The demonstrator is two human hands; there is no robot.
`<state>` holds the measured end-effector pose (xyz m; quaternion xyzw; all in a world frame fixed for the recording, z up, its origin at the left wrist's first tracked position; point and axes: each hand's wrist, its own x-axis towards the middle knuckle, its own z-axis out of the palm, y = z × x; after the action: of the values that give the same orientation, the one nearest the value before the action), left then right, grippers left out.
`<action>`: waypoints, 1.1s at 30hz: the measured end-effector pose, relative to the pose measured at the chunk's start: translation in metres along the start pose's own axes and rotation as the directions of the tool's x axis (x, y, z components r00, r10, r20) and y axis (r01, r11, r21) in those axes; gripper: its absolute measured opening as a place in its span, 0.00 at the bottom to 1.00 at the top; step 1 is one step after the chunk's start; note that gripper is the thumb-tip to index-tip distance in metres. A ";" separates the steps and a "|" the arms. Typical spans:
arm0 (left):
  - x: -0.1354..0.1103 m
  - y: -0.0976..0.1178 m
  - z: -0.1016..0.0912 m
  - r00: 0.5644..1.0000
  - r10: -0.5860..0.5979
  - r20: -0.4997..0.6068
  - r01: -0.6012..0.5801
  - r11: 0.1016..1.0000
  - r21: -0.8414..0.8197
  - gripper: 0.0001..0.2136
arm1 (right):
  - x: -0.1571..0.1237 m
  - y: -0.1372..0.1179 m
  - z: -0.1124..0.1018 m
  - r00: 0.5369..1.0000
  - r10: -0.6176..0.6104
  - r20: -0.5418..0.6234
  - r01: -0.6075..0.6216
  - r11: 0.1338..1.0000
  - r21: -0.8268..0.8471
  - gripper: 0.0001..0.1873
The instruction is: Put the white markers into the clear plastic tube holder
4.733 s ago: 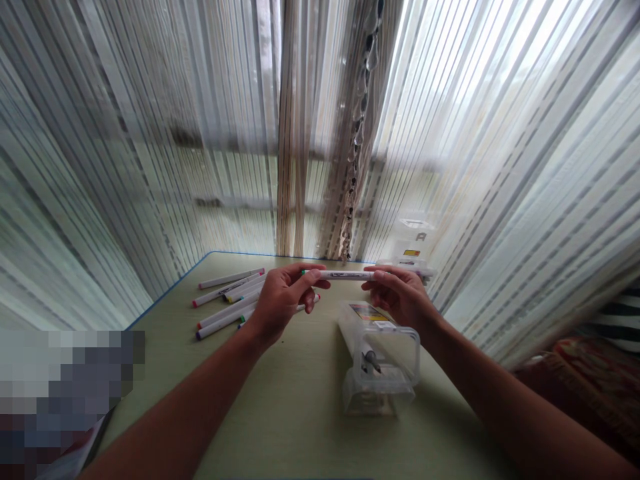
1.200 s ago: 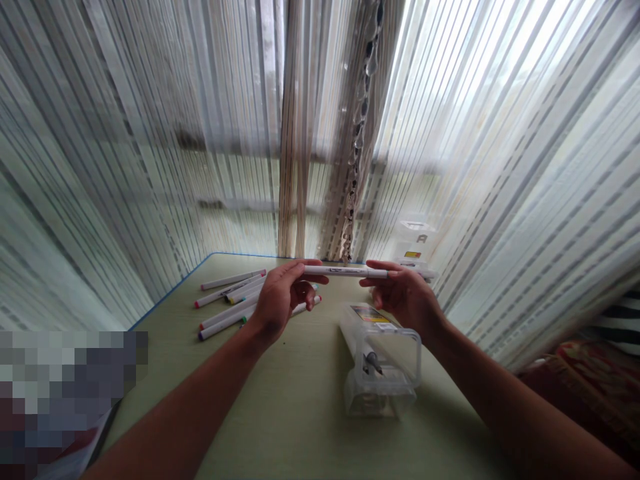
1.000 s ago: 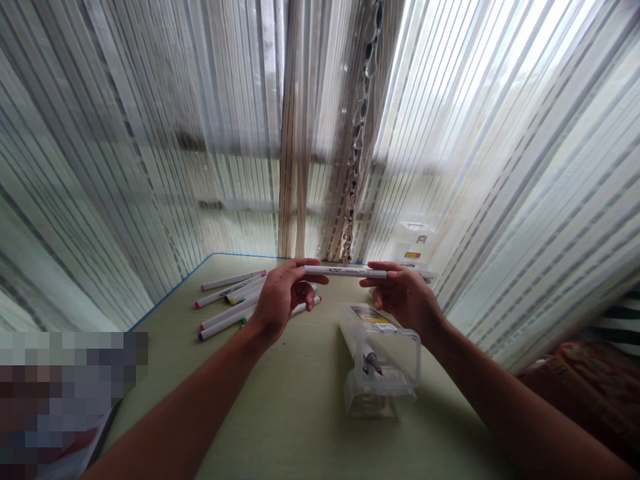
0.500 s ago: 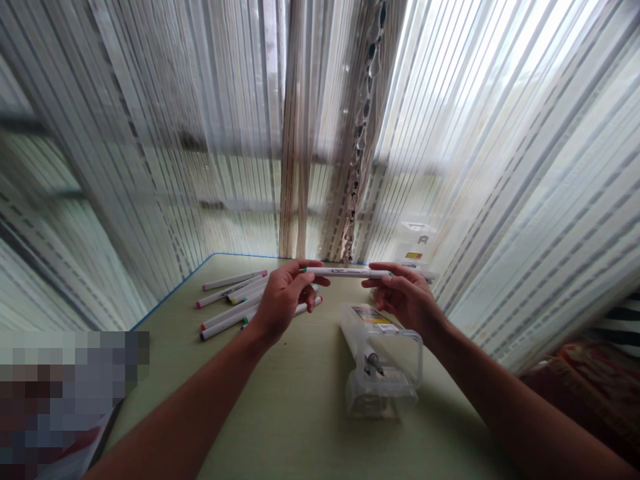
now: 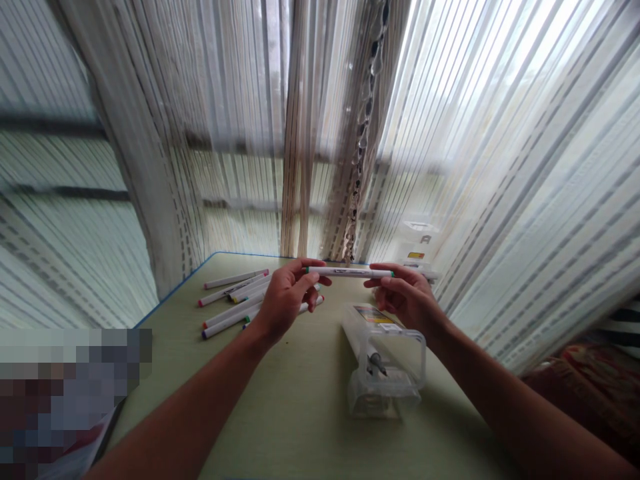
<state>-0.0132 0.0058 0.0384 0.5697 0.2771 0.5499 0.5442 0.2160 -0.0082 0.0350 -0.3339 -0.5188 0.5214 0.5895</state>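
A white marker (image 5: 347, 273) with green ends is held level above the table, stretched between my two hands. My left hand (image 5: 293, 290) pinches its left end between thumb and fingers. At the other end, the fingers of my right hand (image 5: 407, 291) are closed on it. Several white markers (image 5: 230, 321) with coloured ends lie in a loose pile left of and partly behind my left hand. Below my right hand a clear plastic case (image 5: 383, 360) rests on the table, its near end open, with a dark-tipped item visible inside.
The pale green table (image 5: 285, 413) has a blue edge at the back. Behind my right hand stands another clear container (image 5: 419, 250) with a yellow and red label. String curtains (image 5: 240, 133) hang close behind the table. A patterned cloth (image 5: 585, 393) is at the right.
Both hands keep the marker in nearly the same level position. The whole view has shifted very slightly; the pile and the case stay where they were.
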 end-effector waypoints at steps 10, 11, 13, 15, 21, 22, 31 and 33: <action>0.000 -0.002 -0.001 1.000 -0.005 -0.003 0.005 0.998 0.056 0.13 | 0.001 0.000 -0.001 1.000 0.008 -0.030 -0.007 1.000 0.014 0.14; 0.000 -0.002 0.000 1.000 0.000 -0.008 0.000 0.997 0.072 0.13 | 0.001 0.001 -0.001 0.999 0.008 -0.031 -0.007 1.000 0.013 0.14; 0.000 -0.003 0.000 1.000 0.010 -0.020 -0.007 0.994 0.110 0.14 | 0.001 0.002 -0.001 1.000 0.008 -0.029 -0.008 1.000 0.004 0.14; 0.000 -0.004 0.001 0.999 0.012 -0.031 -0.007 0.989 0.148 0.15 | 0.002 0.003 -0.001 1.000 0.003 -0.025 -0.004 1.000 -0.017 0.14; 0.000 -0.005 0.001 1.000 0.014 -0.012 -0.012 0.984 0.179 0.17 | 0.003 0.007 0.000 0.999 -0.027 -0.033 0.024 0.995 -0.097 0.14; 0.000 -0.006 0.001 1.000 0.015 -0.008 -0.013 0.983 0.186 0.17 | 0.003 0.008 -0.001 0.999 -0.028 -0.034 0.024 0.994 -0.104 0.14; 0.002 -0.007 0.000 1.000 0.022 -0.005 -0.020 0.986 0.165 0.16 | 0.004 0.007 -0.002 0.997 -0.031 -0.067 0.022 0.992 -0.121 0.15; 0.003 -0.008 0.000 1.000 0.018 -0.003 -0.017 0.991 0.135 0.16 | 0.004 0.006 -0.002 0.997 -0.026 -0.066 0.019 0.994 -0.104 0.16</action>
<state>-0.0105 0.0106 0.0322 0.6065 0.3101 0.5358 0.4989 0.2158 -0.0024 0.0299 -0.3754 -0.5286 0.4758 0.5944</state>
